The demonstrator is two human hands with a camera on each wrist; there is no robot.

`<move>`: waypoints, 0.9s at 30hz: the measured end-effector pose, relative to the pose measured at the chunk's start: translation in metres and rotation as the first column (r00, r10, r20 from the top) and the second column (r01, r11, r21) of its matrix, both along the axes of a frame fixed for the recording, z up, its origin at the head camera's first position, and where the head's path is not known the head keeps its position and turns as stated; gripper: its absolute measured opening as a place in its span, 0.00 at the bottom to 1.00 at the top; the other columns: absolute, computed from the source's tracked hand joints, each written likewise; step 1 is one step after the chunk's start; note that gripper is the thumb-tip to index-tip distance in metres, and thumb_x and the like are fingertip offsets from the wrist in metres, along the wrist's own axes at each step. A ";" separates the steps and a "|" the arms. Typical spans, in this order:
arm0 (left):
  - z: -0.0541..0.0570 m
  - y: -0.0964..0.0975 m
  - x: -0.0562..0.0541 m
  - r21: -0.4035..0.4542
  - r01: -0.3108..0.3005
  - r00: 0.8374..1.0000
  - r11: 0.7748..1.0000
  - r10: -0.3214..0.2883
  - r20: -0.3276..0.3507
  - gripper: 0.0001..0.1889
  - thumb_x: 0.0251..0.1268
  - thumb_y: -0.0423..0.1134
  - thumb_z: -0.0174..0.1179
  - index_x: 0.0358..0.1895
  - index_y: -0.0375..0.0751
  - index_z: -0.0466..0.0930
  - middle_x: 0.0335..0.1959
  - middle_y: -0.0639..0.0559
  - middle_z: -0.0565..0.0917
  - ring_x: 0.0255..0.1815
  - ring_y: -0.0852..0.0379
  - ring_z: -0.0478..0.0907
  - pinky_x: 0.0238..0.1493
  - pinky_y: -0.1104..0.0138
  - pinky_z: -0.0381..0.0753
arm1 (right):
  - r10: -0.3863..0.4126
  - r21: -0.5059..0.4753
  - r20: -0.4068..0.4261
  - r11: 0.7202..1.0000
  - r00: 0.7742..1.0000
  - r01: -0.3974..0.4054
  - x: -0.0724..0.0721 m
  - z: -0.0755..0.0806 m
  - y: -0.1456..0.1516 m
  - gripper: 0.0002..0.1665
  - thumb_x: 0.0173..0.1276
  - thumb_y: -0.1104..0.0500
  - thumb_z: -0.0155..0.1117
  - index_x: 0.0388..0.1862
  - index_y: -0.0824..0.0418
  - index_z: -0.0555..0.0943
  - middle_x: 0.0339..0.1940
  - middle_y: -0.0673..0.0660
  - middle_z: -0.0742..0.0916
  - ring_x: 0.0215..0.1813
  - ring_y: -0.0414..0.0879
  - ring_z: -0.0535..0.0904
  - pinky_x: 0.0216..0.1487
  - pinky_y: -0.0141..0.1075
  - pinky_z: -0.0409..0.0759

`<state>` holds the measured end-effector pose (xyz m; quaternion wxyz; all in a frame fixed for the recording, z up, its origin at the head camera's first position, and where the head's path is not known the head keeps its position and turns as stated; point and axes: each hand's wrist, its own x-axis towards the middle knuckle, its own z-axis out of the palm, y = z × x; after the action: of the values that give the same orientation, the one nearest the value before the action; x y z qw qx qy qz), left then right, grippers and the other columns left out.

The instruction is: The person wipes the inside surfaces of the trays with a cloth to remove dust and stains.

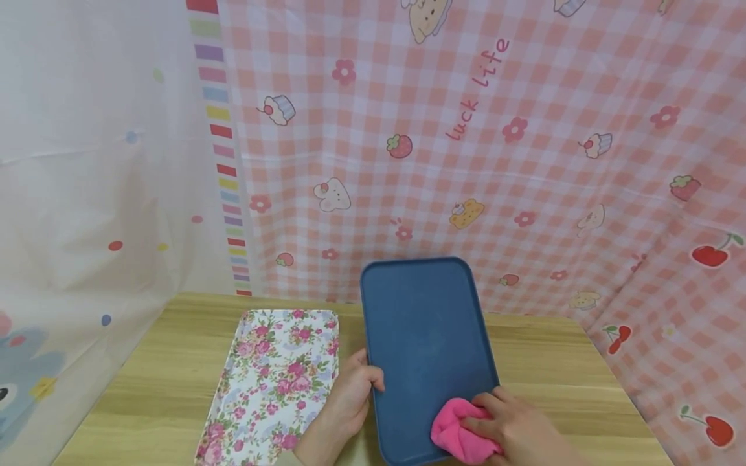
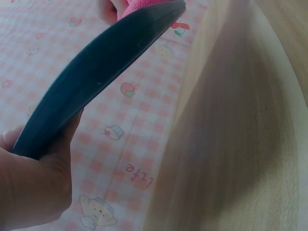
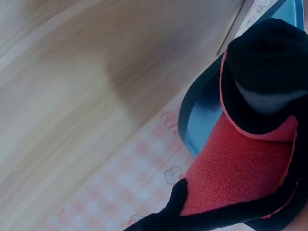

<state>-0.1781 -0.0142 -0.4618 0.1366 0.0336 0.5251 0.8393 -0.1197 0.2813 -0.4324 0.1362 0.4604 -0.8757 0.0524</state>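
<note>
Head view, left to right. White backdrop [image 1: 99,181] with scattered coloured dots at far left, bordered by a striped band [image 1: 221,150]. Next, a floral tray [image 1: 276,378], white with pink roses and green leaves, lies on the left part of the wood-grain worktop [image 1: 559,369]. Its long side runs away from the camera.

Left hand [image 1: 348,402] overlaps the floral tray's right side from above. Its fingers grasp the left rim of a blue tray [image 1: 425,336], thumb over the near face, the rest behind. Blue tray: rectangular, rounded corners, raised rim; located centrally, just right of the floral one. It is tilted, its inner face toward the camera. Left wrist view shows it nearly edge-on, clear of the worktop near the grip. Contact at the lower end: cannot tell.

Pink cloth [image 1: 457,428], bunched, lies against the blue tray's lower right area. Right hand [image 1: 513,424] is at the cloth's right; its fingers are bent and clutch the fabric. Right wrist view: cloth covers part of the tray, one rounded corner exposed; dark material around the cloth, identity unclear.

Behind, pink checked backdrop [image 1: 373,107] with printed flowers, cupcakes and strawberries; cherries [image 1: 711,254] printed at far right.
</note>
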 end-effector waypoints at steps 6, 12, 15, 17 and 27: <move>0.001 0.001 0.000 -0.002 0.011 1.000 1.000 -0.011 -0.005 0.41 0.33 0.20 0.47 0.65 0.23 0.71 0.56 0.44 0.81 0.53 0.53 0.77 0.54 0.66 0.75 | 0.027 -0.013 -0.013 1.000 1.000 -0.027 0.000 -0.001 -0.016 0.21 0.55 0.52 0.81 0.51 0.49 0.92 0.44 0.49 0.86 0.44 0.40 0.73 0.38 0.25 0.76; 0.001 0.001 0.000 -0.010 0.007 1.000 1.000 -0.007 -0.011 0.40 0.33 0.21 0.48 0.64 0.23 0.72 0.56 0.45 0.82 0.54 0.54 0.76 0.55 0.66 0.75 | 0.058 -0.034 -0.102 0.997 0.993 -0.062 0.000 -0.003 -0.034 0.17 0.56 0.52 0.79 0.46 0.44 0.91 0.41 0.47 0.85 0.41 0.38 0.72 0.36 0.23 0.73; 0.001 0.001 0.000 -0.007 0.005 1.000 1.000 -0.005 -0.008 0.39 0.33 0.21 0.48 0.63 0.24 0.73 0.54 0.46 0.82 0.53 0.54 0.77 0.54 0.66 0.76 | 0.093 -0.040 -0.131 0.994 0.987 -0.099 -0.002 -0.003 -0.043 0.15 0.58 0.54 0.77 0.46 0.43 0.91 0.41 0.48 0.84 0.41 0.38 0.72 0.36 0.23 0.72; 0.001 0.001 0.000 -0.004 0.001 1.000 1.000 -0.001 -0.005 0.38 0.33 0.20 0.48 0.61 0.25 0.74 0.52 0.47 0.83 0.51 0.55 0.77 0.52 0.66 0.77 | 0.114 -0.037 -0.126 0.992 0.986 -0.119 -0.003 -0.003 -0.049 0.14 0.59 0.54 0.76 0.46 0.43 0.91 0.41 0.47 0.84 0.40 0.38 0.71 0.36 0.22 0.71; 0.003 0.002 0.000 0.001 0.003 1.000 1.000 -0.003 -0.009 0.37 0.33 0.21 0.48 0.60 0.25 0.74 0.50 0.48 0.84 0.49 0.55 0.79 0.51 0.66 0.78 | 0.063 -0.029 -0.116 0.997 0.991 -0.067 -0.006 0.006 -0.068 0.28 0.45 0.55 0.80 0.50 0.46 0.91 0.43 0.49 0.84 0.42 0.42 0.73 0.35 0.27 0.75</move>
<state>-0.1784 -0.0122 -0.4591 0.1353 0.0382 0.5253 0.8392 -0.1258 0.2137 -0.4268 0.1923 0.4887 -0.8498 0.0445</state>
